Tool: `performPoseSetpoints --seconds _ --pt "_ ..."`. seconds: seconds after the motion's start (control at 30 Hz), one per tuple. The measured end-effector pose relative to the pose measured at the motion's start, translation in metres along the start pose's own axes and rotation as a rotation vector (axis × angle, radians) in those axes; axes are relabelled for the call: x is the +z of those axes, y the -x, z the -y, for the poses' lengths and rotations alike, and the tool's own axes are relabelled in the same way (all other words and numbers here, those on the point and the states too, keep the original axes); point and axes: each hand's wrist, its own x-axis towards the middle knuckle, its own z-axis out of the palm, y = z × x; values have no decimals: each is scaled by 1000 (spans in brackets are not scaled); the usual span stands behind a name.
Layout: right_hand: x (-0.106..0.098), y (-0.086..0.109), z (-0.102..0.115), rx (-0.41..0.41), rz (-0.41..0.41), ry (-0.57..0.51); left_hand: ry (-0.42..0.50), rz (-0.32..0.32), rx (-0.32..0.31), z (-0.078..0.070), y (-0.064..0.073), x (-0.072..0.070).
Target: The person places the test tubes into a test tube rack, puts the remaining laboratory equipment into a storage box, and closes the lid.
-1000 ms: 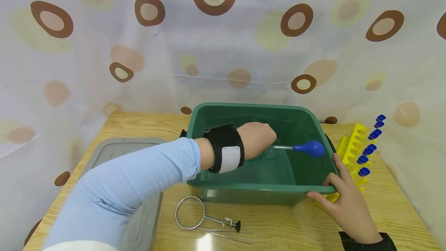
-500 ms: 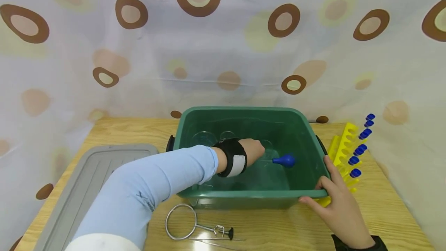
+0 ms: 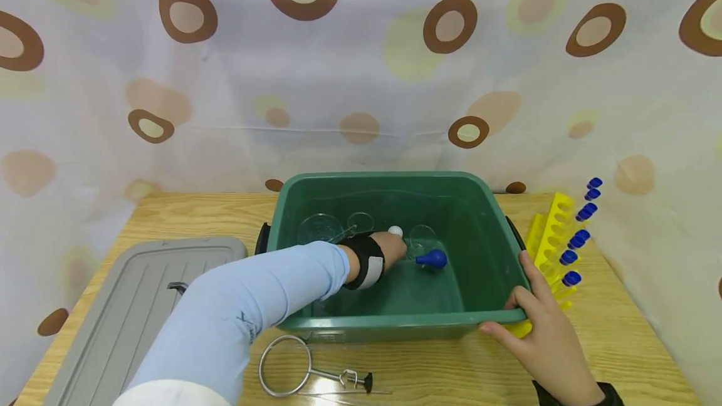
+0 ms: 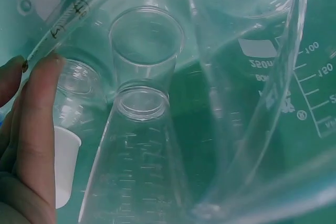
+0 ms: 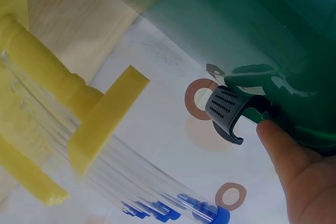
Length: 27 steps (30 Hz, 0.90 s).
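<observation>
My left hand [image 3: 390, 248] reaches down inside a green plastic tub [image 3: 395, 321]. In the left wrist view, its thumb and forefinger pinch a graduated glass pipette [image 4: 73, 18]. The blue rubber bulb [image 3: 433, 259] shows just right of the fingers in the head view, while most of the glass stem is hidden there. Close by are a white cup [image 4: 65, 166], a clear conical flask [image 4: 134, 145] and a glass beaker [image 4: 310, 85] with printed markings. My right hand [image 3: 544, 334] grips the tub's near right corner, its fingers over the rim and thumb along the front.
A yellow test tube rack [image 3: 555, 230] with several blue-capped tubes [image 5: 157, 174] stands right of the tub. Black latches [image 5: 231, 111] jut from the tub's sides. A grey lid [image 3: 141, 306] lies at left, and a metal ring clamp [image 3: 284, 365] lies in front.
My left hand has moved left and lower into the tub, bringing the blue-bulbed pipette down with it. The right hand keeps its grip on the corner. The head view has shifted slightly.
</observation>
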Motion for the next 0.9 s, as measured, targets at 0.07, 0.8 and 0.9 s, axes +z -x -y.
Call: performPoseSetpoints --seconds 0.07,0.8,0.9 --pt "0 0 0 -11 -10 -1 -60 -13 33 1 0 0" --pt "1 0 -2 -37 -35 12 -259 -69 134 4 -27 34" --pt "2 0 -2 -38 -35 14 -282 -97 130 3 -25 37"
